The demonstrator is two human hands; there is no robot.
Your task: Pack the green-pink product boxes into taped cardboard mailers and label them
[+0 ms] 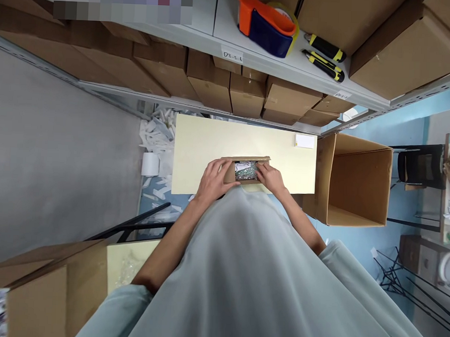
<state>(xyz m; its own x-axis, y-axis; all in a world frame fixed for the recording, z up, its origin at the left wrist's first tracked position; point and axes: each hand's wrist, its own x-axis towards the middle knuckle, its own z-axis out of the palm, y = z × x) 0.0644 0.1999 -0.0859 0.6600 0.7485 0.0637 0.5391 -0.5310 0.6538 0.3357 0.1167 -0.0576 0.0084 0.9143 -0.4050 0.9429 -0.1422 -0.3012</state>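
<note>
A single camera, worn on the person's head, looks steeply down and slightly forward. The pale shirt fills the lower frame close up. Beyond it, at arm's length, lies the desk, with the left hand and right hand on the small carton near the centre. The wide lens bends the shelf across the top.

Tape dispenser, utility knives on shelf; open carton beside table.
</note>
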